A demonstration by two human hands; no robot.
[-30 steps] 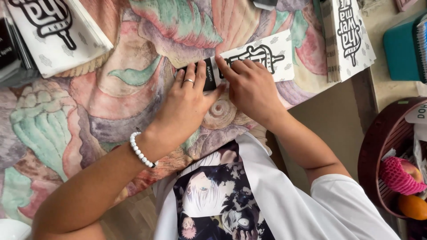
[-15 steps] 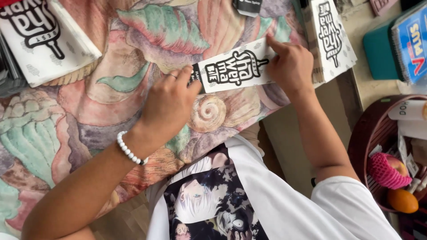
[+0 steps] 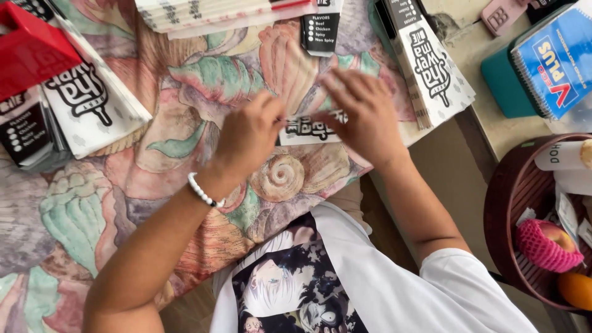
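Observation:
Both of my hands grip one flat white paper sleeve [image 3: 308, 127] with black print, held just above a shell-patterned cloth [image 3: 185, 154]. My left hand [image 3: 246, 139], with a white bead bracelet on the wrist, pinches the sleeve's left end. My right hand [image 3: 364, 114] covers its right end and upper edge. Motion blurs both hands and the sleeve, so its exact fold is unclear.
Stacks of the same white printed sleeves lie at the left [image 3: 86, 102], top [image 3: 203, 12] and right [image 3: 435, 68]. A red carton [image 3: 28, 49] sits top left. A teal box with a blue notebook [image 3: 549, 52] and a brown basket [image 3: 524, 228] with fruit stand at the right.
The sleeve has been lifted and turned on edge between both hands. My right hand has come in from the sleeve's far right end toward the left hand.

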